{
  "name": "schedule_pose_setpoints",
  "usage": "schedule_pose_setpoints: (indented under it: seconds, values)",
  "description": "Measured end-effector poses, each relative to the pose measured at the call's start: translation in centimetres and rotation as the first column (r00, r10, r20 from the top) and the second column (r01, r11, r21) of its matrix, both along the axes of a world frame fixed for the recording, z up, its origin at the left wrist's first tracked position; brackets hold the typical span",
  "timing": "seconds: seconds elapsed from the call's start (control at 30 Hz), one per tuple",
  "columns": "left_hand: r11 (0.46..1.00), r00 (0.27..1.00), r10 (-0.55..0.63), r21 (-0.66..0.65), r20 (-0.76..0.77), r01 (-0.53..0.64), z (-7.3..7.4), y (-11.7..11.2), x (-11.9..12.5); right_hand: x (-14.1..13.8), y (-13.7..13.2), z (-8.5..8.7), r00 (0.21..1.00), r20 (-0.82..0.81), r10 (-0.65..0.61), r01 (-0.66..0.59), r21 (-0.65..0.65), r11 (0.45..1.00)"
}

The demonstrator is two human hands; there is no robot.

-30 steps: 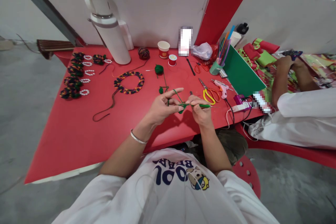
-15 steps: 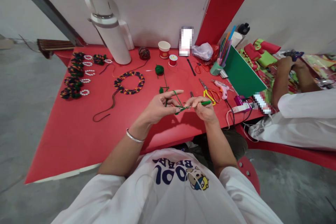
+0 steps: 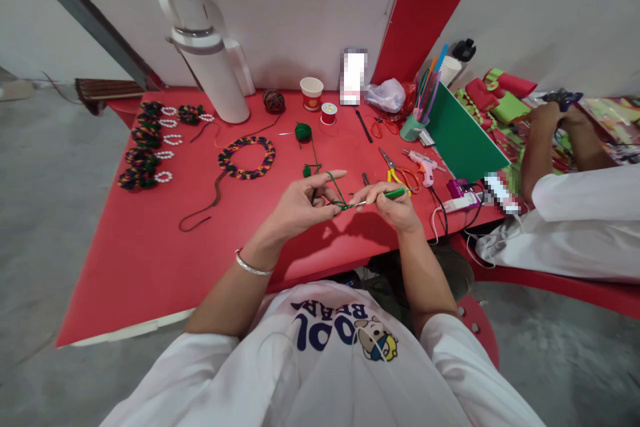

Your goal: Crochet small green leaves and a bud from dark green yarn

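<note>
A strand of green yarn (image 3: 336, 189) sits at the centre of the frame, held just above the near edge of the red table (image 3: 150, 247). The left hand (image 3: 299, 208) pinches it between thumb and curled fingers. The forefinger stretches out toward the right, with the strand looped over it. The right hand (image 3: 396, 208) is closed on a green-handled crochet hook (image 3: 389, 195), held like a pen with its tip pointing left into the yarn at the left fingertips. Both forearms rise from the bottom of the frame and angle inward, with a silver bangle (image 3: 249, 265) on the left wrist.

Above the hands, the strand leads up to a green yarn ball (image 3: 303, 131). Left of that lies a multicoloured crocheted ring (image 3: 246, 157). Just right of the hook are yellow-handled scissors (image 3: 396, 177) and a pink glue gun (image 3: 423, 167). A white thermos jug (image 3: 207, 53) stands at the upper left. At the right edge, a co-worker's arm (image 3: 535, 147) rests among green and red craft pieces.
</note>
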State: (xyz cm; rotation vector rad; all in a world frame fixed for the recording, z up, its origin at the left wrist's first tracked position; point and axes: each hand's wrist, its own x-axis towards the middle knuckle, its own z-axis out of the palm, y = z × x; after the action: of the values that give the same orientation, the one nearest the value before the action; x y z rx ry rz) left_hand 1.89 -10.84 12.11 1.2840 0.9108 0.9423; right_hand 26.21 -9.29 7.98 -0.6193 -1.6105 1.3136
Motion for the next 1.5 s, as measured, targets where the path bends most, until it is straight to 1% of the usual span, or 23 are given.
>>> schedule_pose_setpoints:
  seconds: [0.1, 0.2, 0.3, 0.37, 0.4, 0.47, 0.5, 0.53, 0.57, 0.6, 0.63, 0.7, 0.77, 0.8, 0.83, 0.9, 0.97, 1.03, 1.07, 1.13, 1.3, 1.37, 1.5]
  values:
    - [0.999, 0.999, 0.03, 0.026, -0.027, -0.029, 0.2, -0.2, 0.1, 0.1, -0.3, 0.0, 0.999, 0.049, -0.021, 0.02, 0.019, 1.0]
    - [0.996, 0.996, 0.067, 0.069, -0.058, -0.063, 0.1, -0.5, 0.2, 0.0, -0.8, 0.7, 0.992, 0.111, -0.065, 0.054, 0.101, 0.993]
    - [0.983, 0.986, 0.132, 0.143, -0.1, -0.117, -0.3, -0.6, 0.4, -0.3, -1.5, 2.2, 0.968, 0.212, -0.132, 0.076, 0.25, 0.965]
    - [0.962, 0.975, 0.189, 0.219, -0.113, -0.162, -0.6, -0.6, 0.5, -0.7, -2.0, 3.1, 0.933, 0.296, -0.205, 0.085, 0.373, 0.924]
    - [0.949, 0.969, 0.218, 0.256, -0.113, -0.184, -0.8, -0.6, 0.6, -0.9, -2.3, 3.4, 0.908, 0.335, -0.252, 0.084, 0.444, 0.892]
    - [0.922, 0.956, 0.278, 0.308, -0.097, -0.237, -1.1, -0.6, 0.9, -1.5, -3.0, 3.5, 0.84, 0.391, -0.375, 0.073, 0.604, 0.794]
    - [0.91, 0.948, 0.31, 0.312, -0.075, -0.273, -1.1, -0.6, 1.0, -1.9, -3.3, 3.3, 0.801, 0.394, -0.45, 0.067, 0.689, 0.721]
    - [0.904, 0.941, 0.337, 0.296, -0.044, -0.31, -1.1, -0.6, 1.2, -2.3, -3.6, 2.9, 0.76, 0.374, -0.531, 0.065, 0.769, 0.636]
    - [0.902, 0.934, 0.357, 0.262, -0.003, -0.344, -1.1, -0.7, 1.3, -2.7, -3.8, 2.4, 0.723, 0.325, -0.609, 0.074, 0.841, 0.537]
    - [0.906, 0.93, 0.365, 0.213, 0.045, -0.366, -1.0, -0.7, 1.4, -3.1, -4.0, 1.8, 0.695, 0.25, -0.674, 0.098, 0.895, 0.434]
    - [0.916, 0.928, 0.36, 0.152, 0.094, -0.371, -0.9, -0.8, 1.6, -3.5, -4.2, 1.1, 0.676, 0.174, -0.716, 0.131, 0.928, 0.349]
    - [0.941, 0.927, 0.326, 0.025, 0.187, -0.336, -0.7, -0.8, 1.7, -4.1, -4.4, 0.0, 0.643, 0.069, -0.763, 0.19, 0.951, 0.246]
    - [0.96, 0.923, 0.281, -0.089, 0.261, -0.267, -0.5, -0.8, 1.6, -4.5, -4.3, -0.7, 0.631, 0.019, -0.775, 0.223, 0.953, 0.205]
    - [0.965, 0.923, 0.256, -0.139, 0.287, -0.225, -0.5, -0.7, 1.5, -4.5, -4.2, -0.9, 0.628, 0.013, -0.778, 0.233, 0.951, 0.203]
    - [0.967, 0.924, 0.228, -0.184, 0.308, -0.177, -0.5, -0.6, 1.3, -4.5, -4.1, -1.0, 0.625, 0.022, -0.781, 0.238, 0.947, 0.217]
    - [0.964, 0.925, 0.162, -0.256, 0.345, -0.073, -0.5, -0.3, 0.9, -4.2, -3.6, -0.9, 0.632, 0.06, -0.772, 0.245, 0.931, 0.272]
    - [0.954, 0.922, 0.108, -0.299, 0.372, 0.009, -0.6, -0.1, 0.4, -3.7, -3.1, -0.4, 0.688, 0.106, -0.718, 0.23, 0.906, 0.354]
    - [0.948, 0.926, 0.083, -0.316, 0.369, 0.041, -0.7, 0.1, 0.0, -3.1, -2.6, 0.4, 0.781, 0.132, -0.611, 0.188, 0.883, 0.431]
    - [0.949, 0.933, 0.078, -0.313, 0.35, 0.039, -0.8, 0.2, -0.2, -2.9, -2.3, 0.8, 0.821, 0.135, -0.554, 0.164, 0.874, 0.457]
    - [0.957, 0.953, 0.076, -0.291, 0.293, 0.013, -0.8, 0.3, -0.5, -2.3, -2.0, 1.7, 0.864, 0.191, -0.466, 0.09, 0.852, 0.516]
    - [0.984, 0.991, 0.063, -0.174, 0.116, -0.042, -0.5, 0.5, -1.2, -1.4, -2.0, 3.4, 0.855, 0.373, -0.36, -0.08, 0.781, 0.619]
    - [0.992, 0.998, 0.043, -0.121, 0.049, -0.037, -0.3, 0.7, -1.3, -1.2, -2.1, 3.9, 0.858, 0.405, -0.316, -0.101, 0.736, 0.67]
    - [0.997, 0.999, -0.024, -0.07, -0.024, 0.022, 0.0, 0.9, -1.3, -0.9, -2.3, 4.9, 0.905, 0.388, -0.176, -0.096, 0.587, 0.804]
